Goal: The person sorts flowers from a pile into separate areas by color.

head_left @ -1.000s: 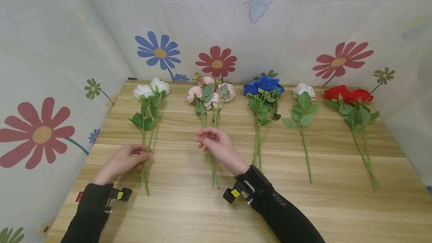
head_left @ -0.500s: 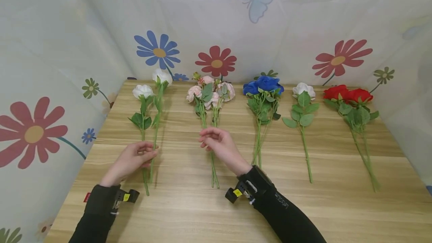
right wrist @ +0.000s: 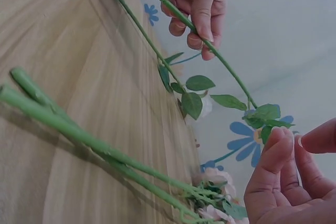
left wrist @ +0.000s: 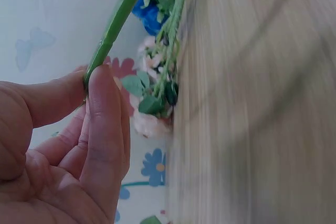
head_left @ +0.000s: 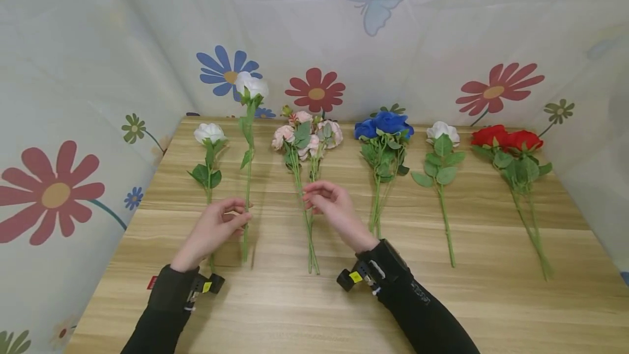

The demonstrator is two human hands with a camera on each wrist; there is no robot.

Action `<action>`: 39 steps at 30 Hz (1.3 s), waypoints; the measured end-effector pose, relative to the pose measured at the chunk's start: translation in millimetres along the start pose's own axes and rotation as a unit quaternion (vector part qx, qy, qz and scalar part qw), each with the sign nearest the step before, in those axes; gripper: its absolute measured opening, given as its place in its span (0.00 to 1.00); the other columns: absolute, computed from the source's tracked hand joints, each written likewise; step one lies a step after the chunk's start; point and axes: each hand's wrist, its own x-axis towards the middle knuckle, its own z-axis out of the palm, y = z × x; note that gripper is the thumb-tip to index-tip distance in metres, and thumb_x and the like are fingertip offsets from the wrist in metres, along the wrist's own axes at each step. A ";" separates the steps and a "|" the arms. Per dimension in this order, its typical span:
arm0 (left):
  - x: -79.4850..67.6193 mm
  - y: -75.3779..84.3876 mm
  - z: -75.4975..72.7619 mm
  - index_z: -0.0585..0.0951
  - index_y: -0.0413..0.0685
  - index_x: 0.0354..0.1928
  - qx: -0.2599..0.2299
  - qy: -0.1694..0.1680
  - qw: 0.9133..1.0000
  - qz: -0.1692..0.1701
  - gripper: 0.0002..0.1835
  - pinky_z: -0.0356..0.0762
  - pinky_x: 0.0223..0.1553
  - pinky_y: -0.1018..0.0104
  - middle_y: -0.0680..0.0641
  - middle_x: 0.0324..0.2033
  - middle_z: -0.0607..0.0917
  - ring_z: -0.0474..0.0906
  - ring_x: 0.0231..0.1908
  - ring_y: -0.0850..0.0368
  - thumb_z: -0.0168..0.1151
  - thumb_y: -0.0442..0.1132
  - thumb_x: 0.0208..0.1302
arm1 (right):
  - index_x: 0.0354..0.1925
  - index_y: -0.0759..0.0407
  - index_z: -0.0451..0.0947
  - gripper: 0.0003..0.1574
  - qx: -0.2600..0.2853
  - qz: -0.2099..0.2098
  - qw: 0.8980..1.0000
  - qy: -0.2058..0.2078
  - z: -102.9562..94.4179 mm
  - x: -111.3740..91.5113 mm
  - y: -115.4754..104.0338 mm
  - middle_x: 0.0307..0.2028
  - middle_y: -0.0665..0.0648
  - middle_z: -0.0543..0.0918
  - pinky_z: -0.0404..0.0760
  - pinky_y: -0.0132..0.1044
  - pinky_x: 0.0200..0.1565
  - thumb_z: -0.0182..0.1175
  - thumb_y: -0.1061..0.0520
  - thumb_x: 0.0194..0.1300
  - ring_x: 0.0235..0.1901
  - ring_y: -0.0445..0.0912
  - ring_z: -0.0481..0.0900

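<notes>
My left hand (head_left: 216,228) pinches the green stem of a white rose (head_left: 252,85) between thumb and fingers, lower down its length. The rose is raised off the table, its bloom overlapping the printed blue flower on the backdrop. Close up in the left wrist view, the stem (left wrist: 118,22) slants up from the fingertips. Over the stems of the pink flowers (head_left: 283,137) hovers my right hand (head_left: 335,211), fingers loosely bent and holding nothing. In the right wrist view its thumb and fingertips (right wrist: 278,137) have nothing between them. Another white rose (head_left: 209,133) lies at left.
Blue roses (head_left: 390,122), a single white rose (head_left: 443,132) and red roses (head_left: 523,140) lie in a row toward the right of the wooden table (head_left: 393,310). A fabric backdrop (head_left: 432,31) printed with flowers and a butterfly rises behind.
My left hand has lifted one white rose away from the other and carried it to the right and upward. My right hand has shifted slightly right.
</notes>
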 end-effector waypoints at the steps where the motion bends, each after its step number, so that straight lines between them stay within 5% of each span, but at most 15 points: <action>1: 1.7 2.1 3.8 0.73 0.31 0.63 -0.003 -0.002 1.000 0.004 0.22 0.87 0.42 0.63 0.37 0.47 0.79 0.85 0.42 0.51 0.60 0.37 0.73 | 0.58 0.70 0.74 0.19 -0.001 0.002 1.000 0.004 -1.9 -0.1 -0.4 0.52 0.72 0.82 0.83 0.40 0.49 0.51 0.65 0.73 0.43 0.48 0.84; 13: 27.3 32.6 53.3 0.75 0.31 0.59 -0.027 -0.024 0.998 0.053 0.19 0.88 0.39 0.58 0.37 0.44 0.81 0.84 0.36 0.57 0.61 0.34 0.71 | 0.56 0.69 0.76 0.16 -0.020 -0.016 0.998 0.065 -32.7 -4.4 -5.2 0.49 0.69 0.84 0.82 0.35 0.45 0.54 0.63 0.74 0.39 0.42 0.83; 22: 52.6 58.7 88.3 0.77 0.30 0.57 -0.041 -0.046 0.993 0.099 0.18 0.87 0.36 0.58 0.37 0.42 0.82 0.85 0.39 0.38 0.63 0.33 0.70 | 0.57 0.71 0.76 0.18 -0.052 -0.047 0.994 0.079 -51.5 -1.8 -7.4 0.50 0.73 0.83 0.82 0.30 0.43 0.54 0.63 0.74 0.36 0.36 0.83; 28: 62.8 68.9 107.8 0.77 0.30 0.57 -0.040 -0.075 0.987 0.134 0.18 0.86 0.38 0.45 0.35 0.41 0.84 0.85 0.33 0.43 0.63 0.33 0.70 | 0.57 0.68 0.77 0.18 -0.065 -0.055 0.992 0.089 -59.7 -1.1 -7.6 0.50 0.72 0.83 0.82 0.32 0.43 0.54 0.62 0.74 0.37 0.37 0.83; 39: 60.4 71.5 125.7 0.78 0.32 0.56 -0.015 -0.116 0.983 0.141 0.17 0.87 0.37 0.50 0.37 0.42 0.85 0.84 0.31 0.54 0.64 0.35 0.69 | 0.59 0.66 0.76 0.20 -0.053 -0.045 0.991 0.113 -68.7 0.8 -8.5 0.46 0.62 0.84 0.82 0.29 0.43 0.55 0.56 0.76 0.40 0.40 0.83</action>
